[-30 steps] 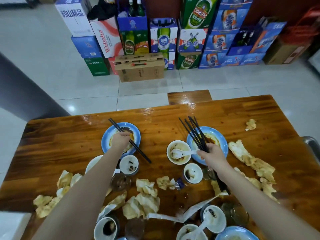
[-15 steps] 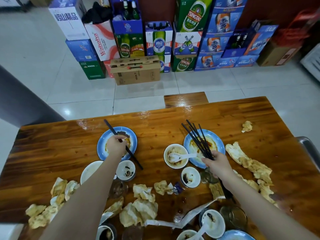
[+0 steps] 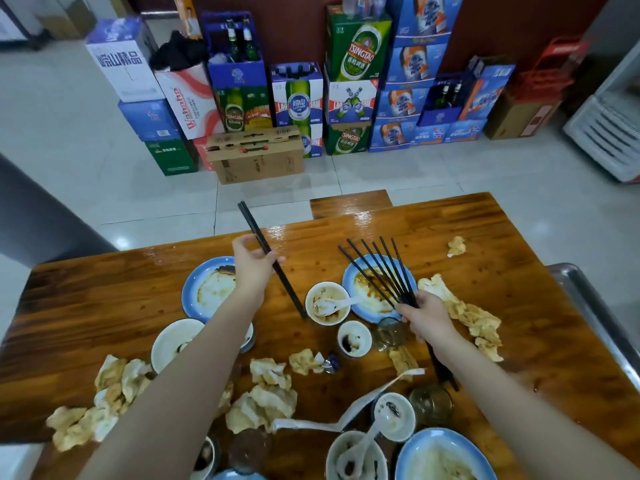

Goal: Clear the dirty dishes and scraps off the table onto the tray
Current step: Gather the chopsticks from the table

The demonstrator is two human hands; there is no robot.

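Far edge of table (image 3: 104, 299) crosses mid-frame; bare wood along it and at centre-left. The lower half is crowded w/ bowls, cups and crumpled napkins (image 3: 266, 400). Tray (image 3: 588, 303) rim at right edge of frame, just beside the table. L hand (image 3: 254, 268), frame centre, pinches a chopstick pair (image 3: 289, 291) near mid-length btwn thumb and fingers. Its top ends reach past the far edge; low ends sit just beside bowl (image 3: 327, 318), table contact unclear. R hand (image 3: 427, 315), fingers curled round a chopstick bundle (image 3: 403, 296), which fans up-left over plate (image 3: 367, 304).
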